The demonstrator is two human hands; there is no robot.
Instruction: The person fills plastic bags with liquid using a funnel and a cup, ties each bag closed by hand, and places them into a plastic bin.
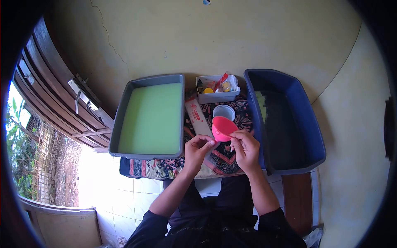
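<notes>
A pink funnel (225,125) is tilted over the middle of the table, its wide mouth toward the wall. My right hand (247,152) is closed, pinching the funnel at its right side. Beside the funnel's lower end, my left hand (199,151) is closed, thumb against fingers, on what looks like a thin clear plastic bag (213,153). The bag's edges are hard to make out. Just beyond the funnel stands a clear plastic tub (224,111). A white packet with red "LIGER" lettering (197,114) lies left of it.
A grey basin of pale green liquid (152,118) stands at left. At right is a deep dark blue bin (298,120) with light green pieces inside. A small grey box (216,97) of small items sits at the back. Patterned cloth (153,168) covers the table.
</notes>
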